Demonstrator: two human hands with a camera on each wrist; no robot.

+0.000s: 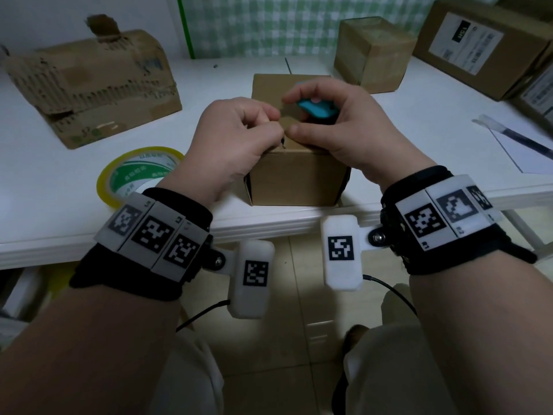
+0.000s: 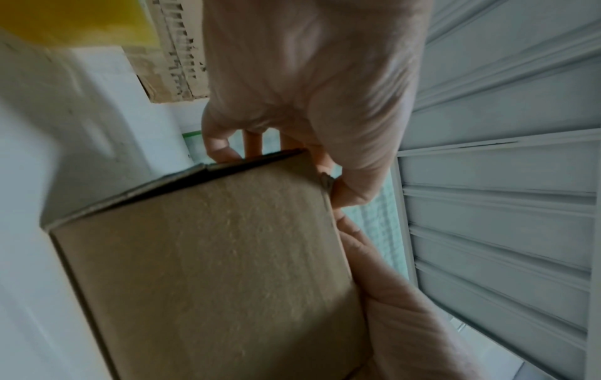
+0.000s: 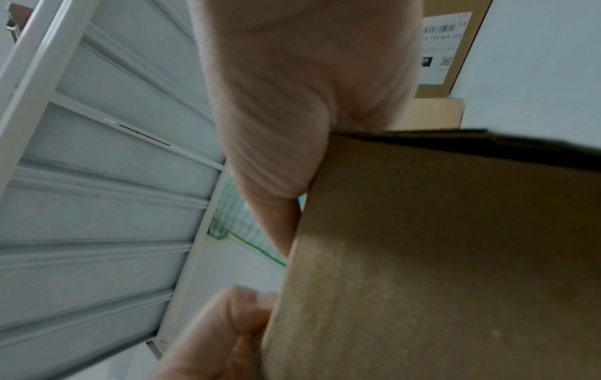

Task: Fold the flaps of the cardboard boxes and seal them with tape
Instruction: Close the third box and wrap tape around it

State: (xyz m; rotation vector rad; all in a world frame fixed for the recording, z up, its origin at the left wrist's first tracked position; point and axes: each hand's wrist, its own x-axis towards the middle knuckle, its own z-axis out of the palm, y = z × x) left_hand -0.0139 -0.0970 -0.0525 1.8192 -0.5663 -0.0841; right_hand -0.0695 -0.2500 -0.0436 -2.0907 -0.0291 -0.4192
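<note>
A small brown cardboard box [image 1: 294,178] stands at the table's near edge, its far flap [image 1: 269,85] upright. My left hand [image 1: 270,121] has curled fingers that pinch the near flap at the box top; in the left wrist view those fingers [image 2: 221,144] hook over the box's [image 2: 211,270] upper edge. My right hand [image 1: 289,115] curls round a blue-and-dark object [image 1: 309,105] over the box opening, its thumb pressing the same flap edge. What that object is stays unclear. The right wrist view shows only the palm [image 3: 292,115] against the box side [image 3: 439,257].
A yellow-and-green tape roll [image 1: 137,172] lies left of the box. A torn cardboard box [image 1: 89,85] sits at back left, a small shut box [image 1: 374,52] and a labelled carton [image 1: 478,46] at back right. Paper and a pen [image 1: 523,139] lie right.
</note>
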